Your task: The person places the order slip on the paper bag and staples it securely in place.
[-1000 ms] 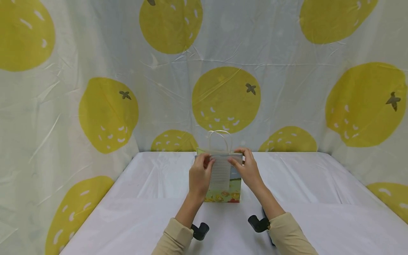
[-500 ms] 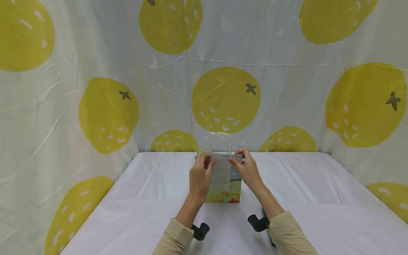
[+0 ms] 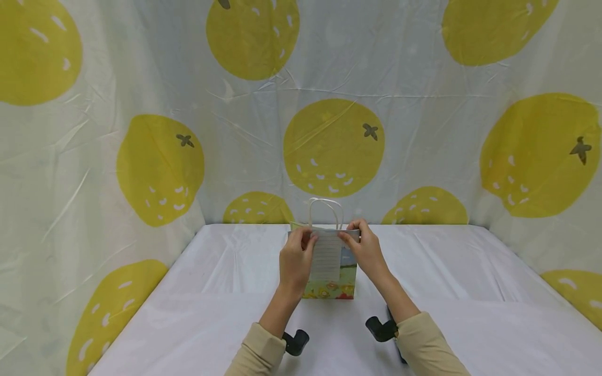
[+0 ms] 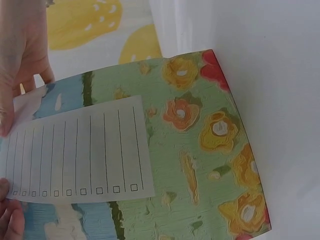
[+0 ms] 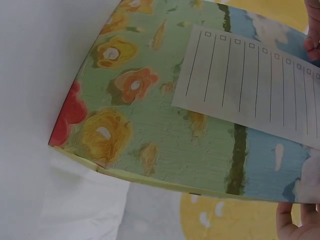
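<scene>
On the table [image 3: 235, 266] stands a floral paper bag [image 3: 348, 274], gripped at its rim by the right hand [image 3: 369, 250], while the left hand [image 3: 293, 261] pinches an upper corner of the lined sheet [image 3: 325, 261]. The sheet lies against the bag's front; positioning looks done, fastening perhaps remaining. No brand or words show, only ruled lines and checkboxes [image 4: 99, 190].

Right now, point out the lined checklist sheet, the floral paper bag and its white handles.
Lined checklist sheet [image 4: 83, 152], left wrist view: middle of its ruled face.
Floral paper bag [image 5: 167, 132], right wrist view: green part of its panel.
White handles [image 3: 324, 200], head view: top of the arch.
</scene>
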Demonstrator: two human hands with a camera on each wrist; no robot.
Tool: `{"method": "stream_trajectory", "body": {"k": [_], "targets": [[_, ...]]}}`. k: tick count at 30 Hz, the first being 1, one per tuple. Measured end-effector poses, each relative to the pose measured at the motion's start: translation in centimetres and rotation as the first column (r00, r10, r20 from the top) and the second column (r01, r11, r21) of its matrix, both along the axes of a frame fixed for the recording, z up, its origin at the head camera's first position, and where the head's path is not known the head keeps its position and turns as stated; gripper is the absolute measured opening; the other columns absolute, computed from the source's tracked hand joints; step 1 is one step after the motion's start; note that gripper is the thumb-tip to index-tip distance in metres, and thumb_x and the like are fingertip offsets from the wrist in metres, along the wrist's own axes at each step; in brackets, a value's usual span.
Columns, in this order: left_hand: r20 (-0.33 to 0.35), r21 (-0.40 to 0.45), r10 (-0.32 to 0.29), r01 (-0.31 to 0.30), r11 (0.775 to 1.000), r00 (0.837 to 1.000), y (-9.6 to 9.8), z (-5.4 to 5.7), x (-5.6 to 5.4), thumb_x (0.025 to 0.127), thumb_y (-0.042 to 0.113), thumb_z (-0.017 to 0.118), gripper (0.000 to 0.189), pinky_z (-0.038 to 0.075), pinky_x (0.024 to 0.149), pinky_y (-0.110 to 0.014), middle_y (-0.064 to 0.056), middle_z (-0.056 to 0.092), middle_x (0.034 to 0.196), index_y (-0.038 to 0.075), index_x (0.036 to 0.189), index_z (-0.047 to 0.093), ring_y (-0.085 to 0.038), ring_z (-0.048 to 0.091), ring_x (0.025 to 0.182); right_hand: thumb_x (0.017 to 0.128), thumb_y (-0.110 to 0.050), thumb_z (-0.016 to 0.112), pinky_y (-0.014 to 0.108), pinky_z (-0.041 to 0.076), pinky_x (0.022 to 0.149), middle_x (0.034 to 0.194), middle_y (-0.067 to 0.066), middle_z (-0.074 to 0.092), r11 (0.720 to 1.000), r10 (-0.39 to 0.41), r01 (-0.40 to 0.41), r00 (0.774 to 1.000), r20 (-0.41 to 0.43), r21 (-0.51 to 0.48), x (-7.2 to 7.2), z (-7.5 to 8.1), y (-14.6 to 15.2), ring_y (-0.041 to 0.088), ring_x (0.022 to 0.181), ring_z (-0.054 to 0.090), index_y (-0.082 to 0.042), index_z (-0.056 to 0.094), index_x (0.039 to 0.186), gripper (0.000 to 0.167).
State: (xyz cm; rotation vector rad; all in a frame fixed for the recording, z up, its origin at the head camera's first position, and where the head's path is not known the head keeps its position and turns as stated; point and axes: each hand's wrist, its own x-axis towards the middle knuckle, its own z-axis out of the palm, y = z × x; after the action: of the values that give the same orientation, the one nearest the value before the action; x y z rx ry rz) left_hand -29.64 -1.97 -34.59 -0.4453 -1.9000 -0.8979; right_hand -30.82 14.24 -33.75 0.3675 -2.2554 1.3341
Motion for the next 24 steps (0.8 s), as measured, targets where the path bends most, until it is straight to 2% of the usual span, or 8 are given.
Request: {"method": "stream_trajectory", "body": {"k": [7,12,16,20,24], "targets": [[0.028,0.004,0.04,-0.041,0.999,0.999,0.01,-0.14,0.17,0.079,0.015,0.069,0.021,0.044,0.049,-0.018,-0.004,0.061,0.074,0.007,0.096,0.059,-0.01,0.053,0.057,0.084,-0.02,0.063,0.021,0.036,0.05,0.07,0.006,0.05,1.0,-0.003,0.004,1.0,-0.014,0.005,0.07,-0.13,-0.01,0.004,0.051,0.039,-0.005,0.048,0.093,0.024],[0.012,0.023,0.066,-0.066,0.998,0.998,-0.14,-0.1,0.2,0.078,0.016,0.071,0.023,0.037,0.044,-0.017,-0.003,0.058,0.069,0.008,0.096,0.059,-0.008,0.046,0.05,0.084,-0.02,0.063,0.021,0.036,0.05,0.079,0.008,0.055,1.0,0.002,-0.002,0.999,-0.045,0.012,0.08,-0.15,0.0,0.004,0.052,0.037,-0.005,0.054,0.092,0.02],[0.025,0.034,0.066,-0.066,0.997,0.998,-0.24,-0.1,0.15,0.078,0.017,0.071,0.023,0.035,0.044,-0.017,-0.002,0.056,0.07,0.009,0.096,0.059,-0.007,0.044,0.05,0.084,-0.02,0.063,0.02,0.036,0.051,0.089,0.008,0.059,1.0,0.004,-0.003,0.997,-0.072,0.015,0.07,-0.07,0.01,0.004,0.054,0.036,-0.005,0.059,0.09,0.017],[0.051,0.033,0.056,-0.058,0.998,0.997,-0.28,-0.16,0.13,0.079,0.017,0.07,0.023,0.035,0.045,-0.016,-0.003,0.055,0.072,0.009,0.097,0.059,-0.008,0.044,0.051,0.083,-0.021,0.064,0.02,0.036,0.05,0.089,0.008,0.059,1.0,0.004,-0.003,0.997,-0.076,0.013,0.09,0.02,0.03,0.004,0.054,0.035,-0.006,0.06,0.09,0.017],[0.048,0.028,0.067,-0.069,0.997,0.997,-0.32,-0.18,0.18,0.079,0.017,0.071,0.024,0.035,0.044,-0.016,-0.002,0.055,0.072,0.009,0.097,0.058,-0.008,0.044,0.051,0.082,-0.021,0.064,0.02,0.035,0.05,0.087,0.008,0.059,1.0,0.006,-0.005,0.998,-0.07,0.005,0.04,0.03,0.01,0.004,0.053,0.034,-0.006,0.06,0.089,0.017]]}}
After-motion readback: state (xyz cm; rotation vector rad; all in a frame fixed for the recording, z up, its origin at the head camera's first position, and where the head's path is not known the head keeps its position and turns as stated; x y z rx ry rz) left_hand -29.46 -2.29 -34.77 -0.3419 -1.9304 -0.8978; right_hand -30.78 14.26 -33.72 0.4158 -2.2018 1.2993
